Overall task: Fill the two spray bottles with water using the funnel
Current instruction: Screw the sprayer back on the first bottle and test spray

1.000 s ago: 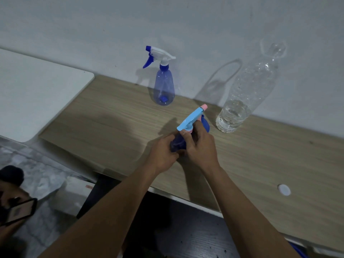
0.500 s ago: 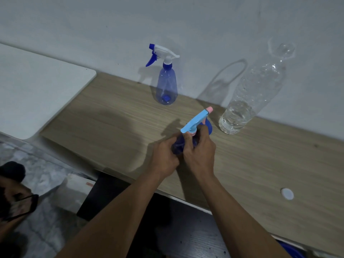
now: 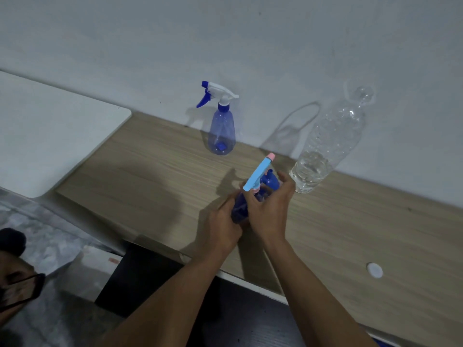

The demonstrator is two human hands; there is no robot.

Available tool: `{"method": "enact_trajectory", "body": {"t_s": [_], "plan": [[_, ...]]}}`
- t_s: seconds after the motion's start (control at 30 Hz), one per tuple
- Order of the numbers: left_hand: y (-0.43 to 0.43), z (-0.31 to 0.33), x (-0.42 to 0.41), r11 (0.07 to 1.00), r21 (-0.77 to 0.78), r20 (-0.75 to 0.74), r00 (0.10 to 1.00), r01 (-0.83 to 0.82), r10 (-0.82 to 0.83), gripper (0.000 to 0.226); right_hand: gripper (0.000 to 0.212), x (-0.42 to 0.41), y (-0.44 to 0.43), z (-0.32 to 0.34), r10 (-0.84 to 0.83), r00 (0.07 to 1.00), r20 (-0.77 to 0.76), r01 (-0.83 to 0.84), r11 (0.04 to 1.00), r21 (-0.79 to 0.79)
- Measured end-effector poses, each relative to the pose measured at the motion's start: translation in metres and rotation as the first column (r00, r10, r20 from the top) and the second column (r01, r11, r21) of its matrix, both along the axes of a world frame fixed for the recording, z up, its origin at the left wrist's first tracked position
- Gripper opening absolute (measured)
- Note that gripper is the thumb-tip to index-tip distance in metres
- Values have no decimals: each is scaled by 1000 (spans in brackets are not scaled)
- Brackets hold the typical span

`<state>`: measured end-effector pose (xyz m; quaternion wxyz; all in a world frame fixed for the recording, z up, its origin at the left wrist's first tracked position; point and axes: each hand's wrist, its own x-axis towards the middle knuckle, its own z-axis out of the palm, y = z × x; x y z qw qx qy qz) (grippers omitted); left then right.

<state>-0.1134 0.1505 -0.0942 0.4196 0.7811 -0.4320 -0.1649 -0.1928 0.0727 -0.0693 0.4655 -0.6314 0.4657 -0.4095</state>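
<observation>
Right hand [image 3: 269, 209] fingers now splayed round the light-blue trigger head [image 3: 258, 174], re-gripping vs earlier; left hand [image 3: 224, 225] clamps the near spray bottle [image 3: 240, 209] — prob. mid-unscrew, funnel unseen.

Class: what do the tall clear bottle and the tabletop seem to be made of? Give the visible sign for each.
Tall bottle: thin clear plastic, probably; see-through ribbed wall, water visible at the bottom. Tabletop: matte wood or wood-look laminate; pale straight grain lines.

I count two spray bottles, one held [image 3: 241, 209] and one by the wall [image 3: 221, 132], one clear water bottle [image 3: 323, 151], one white cap [image 3: 374, 270], and two hands, left [image 3: 223, 227] and right [image 3: 269, 211].
</observation>
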Motion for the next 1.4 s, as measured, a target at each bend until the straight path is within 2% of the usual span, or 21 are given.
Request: {"method": "enact_trajectory", "body": {"t_s": [0.07, 0.1, 0.2, 0.23, 0.3, 0.37, 0.5, 0.57, 0.67, 0.8, 0.93, 1.07, 1.23, 1.4], "plan": [[1, 3, 0, 1000, 14, 1, 1000, 25, -25, 46, 72, 3, -6, 7, 51, 998, -44, -51, 999, 3], [3, 5, 0, 999, 7, 17, 999, 50, -51, 46, 65, 4, -9, 10, 66, 995, -72, -67, 998, -5], [11, 10, 5, 997, -21, 62, 995, 79, -77, 44, 24, 4, -15, 14, 55, 989, -139, -70, 992, -104], [13, 10, 9, 997, -20, 95, 993, 70, -68, 40, 16, 5, -15, 14, 45, 987, -152, -65, 989, -134], [20, 10, 21, 999, 28, 139, 990, 22, -25, 39, 15, 5, -12, 18, 32, 987, -155, -58, 984, -170], [29, 12, 43, 993, 120, 182, 983, -19, -3, 43, 5, 9, -6, 27, 59, 984, -165, -86, 984, -157], [55, 32, 91, 938, 341, 227, 974, -66, -14, 48, 12, 21, 4, 41, 227, 937, -266, -249, 967, -49], [69, 44, 113, 897, 431, 223, 975, -93, -6, 51, 16, 28, 12, 49, 335, 882, -331, -333, 941, 64], [89, 61, 138, 859, 490, 191, 980, -146, 57, 54, 21, 36, 29, 65, 483, 783, -393, -429, 876, 221], [112, 76, 156, 821, 551, 189, 981, -148, 50, 55, 29, 43, 53, 70, 530, 747, -401, -421, 844, 332], [123, 85, 158, 799, 586, 188, 982, -138, 32, 56, 49, 49, 70, 70, 472, 773, -424, -360, 876, 320], [129, 87, 154, 798, 587, 183, 982, -138, 35, 56, 52, 47, 79, 75, 442, 750, -492, -335, 895, 294], [138, 86, 151, 784, 605, 182, 983, -143, 40, 55, 44, 40, 84, 82, 438, 801, -408, -351, 896, 272], [142, 88, 147, 779, 610, 191, 981, -145, 33, 54, 61, 36, 87, 81, 438, 804, -402, -358, 897, 261]]}}
